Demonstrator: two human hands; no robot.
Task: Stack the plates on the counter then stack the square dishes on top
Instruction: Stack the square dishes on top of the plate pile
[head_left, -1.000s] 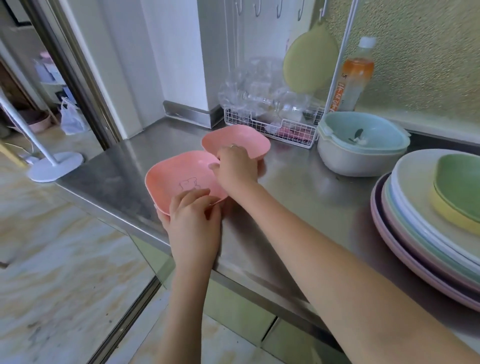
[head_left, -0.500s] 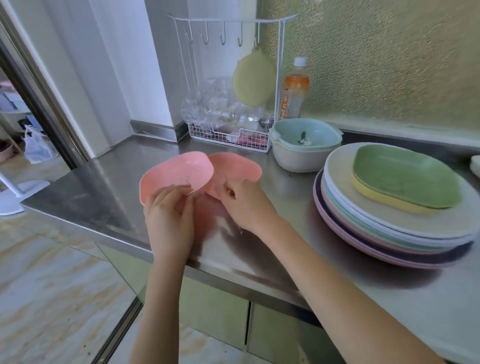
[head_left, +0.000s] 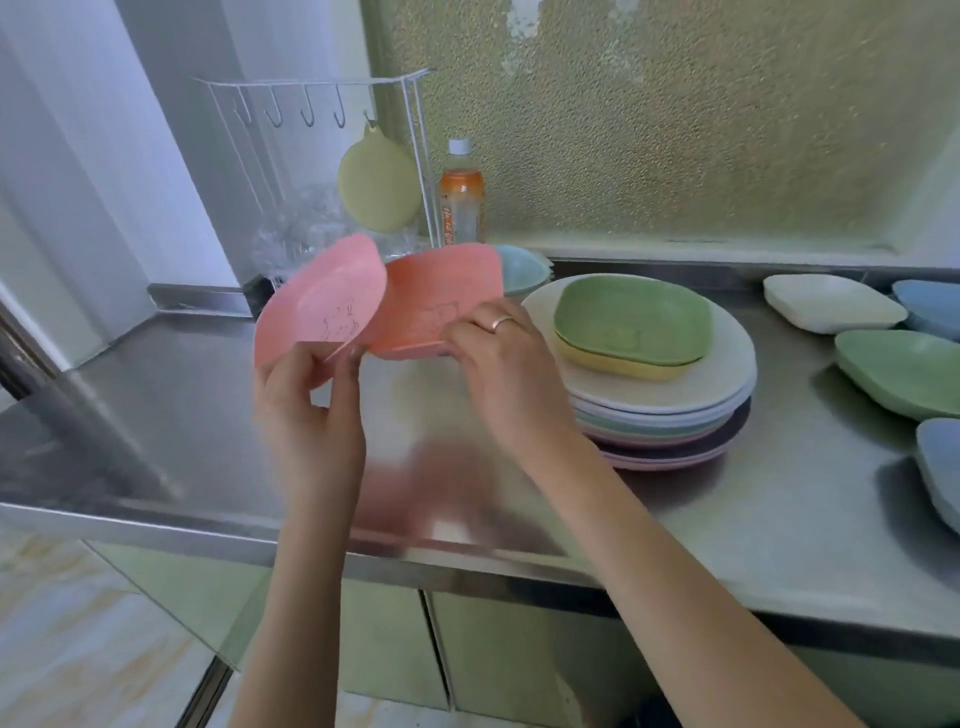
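Note:
My left hand grips a pink square dish by its near edge, tilted up above the steel counter. My right hand holds a second pink square dish beside it, their edges overlapping. To the right stands a stack of round plates with a green square dish nested on a yellow square dish. Loose at far right lie a white square dish, a green one and two blue ones.
A blue-and-white bowl sits behind the pink dishes. A white wire rack with hooks, a hanging green pad and an orange bottle stand at the back. The counter's front edge runs just below my hands.
Both pink dishes have been lifted off the counter and carried right toward the plate stack. My view has turned right, which brings the loose dishes at far right into sight.

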